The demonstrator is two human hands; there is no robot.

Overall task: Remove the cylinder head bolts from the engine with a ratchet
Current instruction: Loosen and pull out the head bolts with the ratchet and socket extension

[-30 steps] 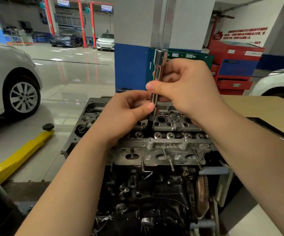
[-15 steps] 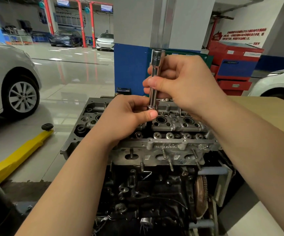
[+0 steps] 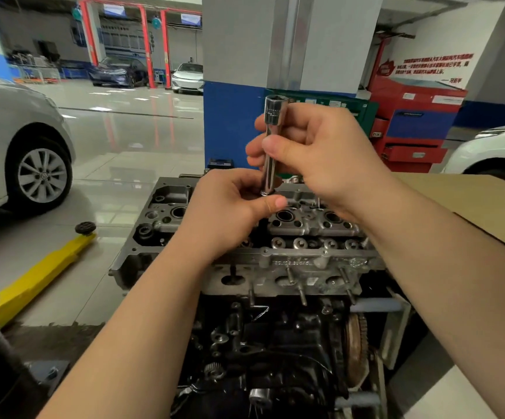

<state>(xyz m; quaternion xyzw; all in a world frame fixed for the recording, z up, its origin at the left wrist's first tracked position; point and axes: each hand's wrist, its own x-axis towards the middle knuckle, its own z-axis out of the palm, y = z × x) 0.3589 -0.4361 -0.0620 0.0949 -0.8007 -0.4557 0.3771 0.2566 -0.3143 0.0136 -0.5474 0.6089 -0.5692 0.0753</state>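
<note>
Holding a long chrome deep socket [image 3: 270,146] upright above the cylinder head [image 3: 305,234], the right hand [image 3: 320,155] wraps its fingers and thumb around the upper shaft, square-drive end pointing up. The left hand [image 3: 230,213] is curled at the socket's lower end, thumb pressed just under its mouth, seemingly pinching whatever sits there. I judge this to be the step of freeing a loosened head bolt from the socket, or else seating the socket, though no bolt can actually be seen; the left fingers cover that spot entirely.

The head sits on the engine [image 3: 275,343], which stands on the tiled workshop floor [image 3: 118,164] with a cardboard sheet [image 3: 472,207] lying to its right. No ratchet handle is in view, so the next move probably calls for either pulling the bolt clear and setting it aside, or fitting the socket back on a ratchet and finding the next bolt recess.

Which bolts remain in the head is hard to say: the recesses are dark, and both hands mask the middle of the casting. The near lower part of the engine is shadowed, and its base is cut off by the frame edge. A yellow lift arm [image 3: 39,279] lies left, beside a silver car [image 3: 18,152].
</note>
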